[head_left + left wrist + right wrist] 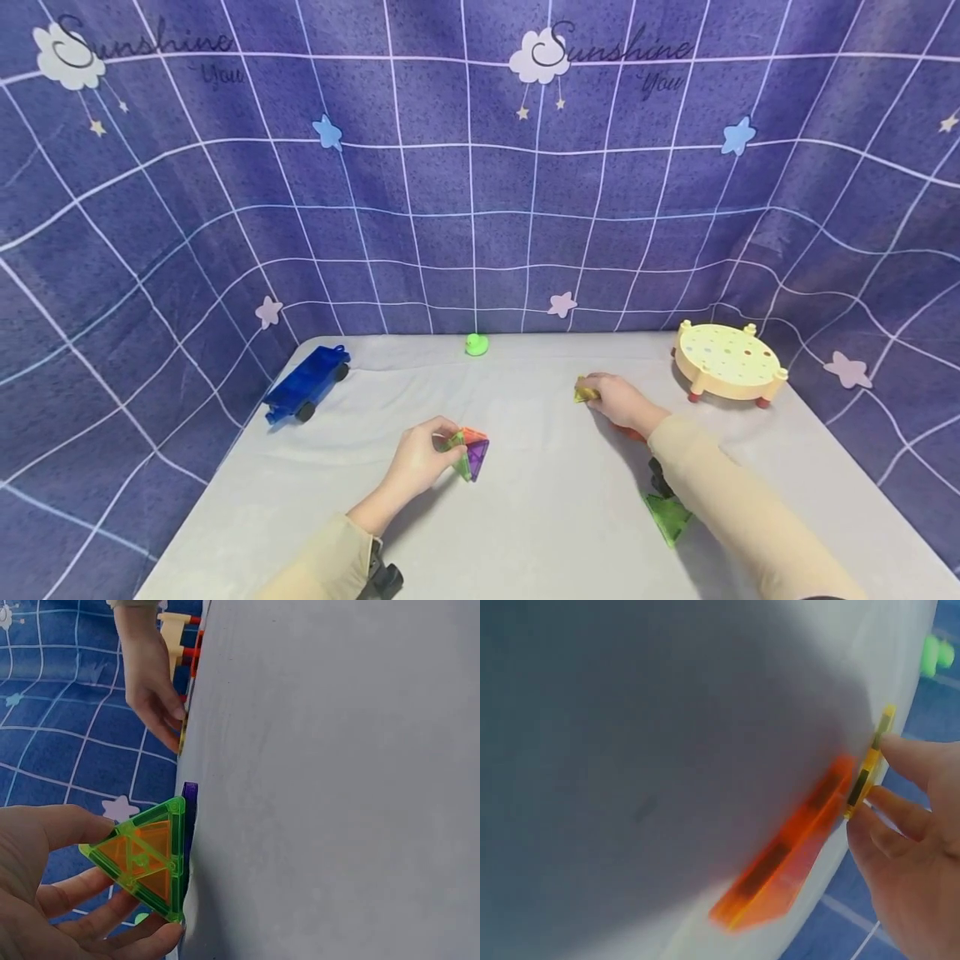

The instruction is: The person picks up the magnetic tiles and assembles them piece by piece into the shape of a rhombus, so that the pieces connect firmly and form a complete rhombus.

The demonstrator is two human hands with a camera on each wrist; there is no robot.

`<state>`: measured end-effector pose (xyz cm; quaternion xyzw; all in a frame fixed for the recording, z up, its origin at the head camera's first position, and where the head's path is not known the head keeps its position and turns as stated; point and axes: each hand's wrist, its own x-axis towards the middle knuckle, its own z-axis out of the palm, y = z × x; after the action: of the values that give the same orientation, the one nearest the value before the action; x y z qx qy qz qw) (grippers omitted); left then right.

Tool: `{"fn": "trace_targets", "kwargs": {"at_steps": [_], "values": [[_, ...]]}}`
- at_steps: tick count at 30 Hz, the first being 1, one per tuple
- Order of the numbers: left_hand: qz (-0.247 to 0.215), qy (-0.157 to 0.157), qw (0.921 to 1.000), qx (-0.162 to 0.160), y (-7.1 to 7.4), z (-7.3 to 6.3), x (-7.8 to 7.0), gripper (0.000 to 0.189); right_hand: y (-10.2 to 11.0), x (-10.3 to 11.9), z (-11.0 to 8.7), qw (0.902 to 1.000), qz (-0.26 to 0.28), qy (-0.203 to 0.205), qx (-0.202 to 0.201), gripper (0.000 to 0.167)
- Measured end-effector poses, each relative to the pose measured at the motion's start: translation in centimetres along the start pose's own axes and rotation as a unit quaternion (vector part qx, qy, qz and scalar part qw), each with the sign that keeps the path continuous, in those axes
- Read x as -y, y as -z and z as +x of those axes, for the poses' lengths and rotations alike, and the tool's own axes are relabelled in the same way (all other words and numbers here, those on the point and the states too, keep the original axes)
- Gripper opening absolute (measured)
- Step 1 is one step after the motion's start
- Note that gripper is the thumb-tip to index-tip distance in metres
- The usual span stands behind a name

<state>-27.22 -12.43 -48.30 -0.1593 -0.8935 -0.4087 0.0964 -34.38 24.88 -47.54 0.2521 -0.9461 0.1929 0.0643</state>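
Observation:
My left hand (422, 460) holds a small group of joined triangular magnetic tiles between thumb and fingers. Its green tile (142, 859) faces the left wrist camera, with an orange tile (472, 435) showing through it and a purple tile (477, 457) along the side. Farther right, my right hand (619, 402) pinches a yellow magnetic tile (871, 761) by its edge, close over the table. Beside it an orange magnetic tile (784, 851) lies on the table, mostly covered by the right hand and sleeve in the head view.
A green triangular tile (667, 518) lies under the right forearm. On the left stands a blue toy wagon (307, 385); a green toy duck (476, 344) sits at the back edge. A round yellow toy stand (729, 360) occupies the back right corner. A patterned curtain (480, 183) hangs behind.

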Motion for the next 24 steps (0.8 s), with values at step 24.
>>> {"fn": "trace_targets", "kwargs": {"at_steps": [24], "values": [[-0.012,-0.036,0.9992,-0.010,0.0,0.5,-1.5,0.031,-1.9,6.0,-0.6,0.9950,0.057,0.069,0.043,0.035]]}}
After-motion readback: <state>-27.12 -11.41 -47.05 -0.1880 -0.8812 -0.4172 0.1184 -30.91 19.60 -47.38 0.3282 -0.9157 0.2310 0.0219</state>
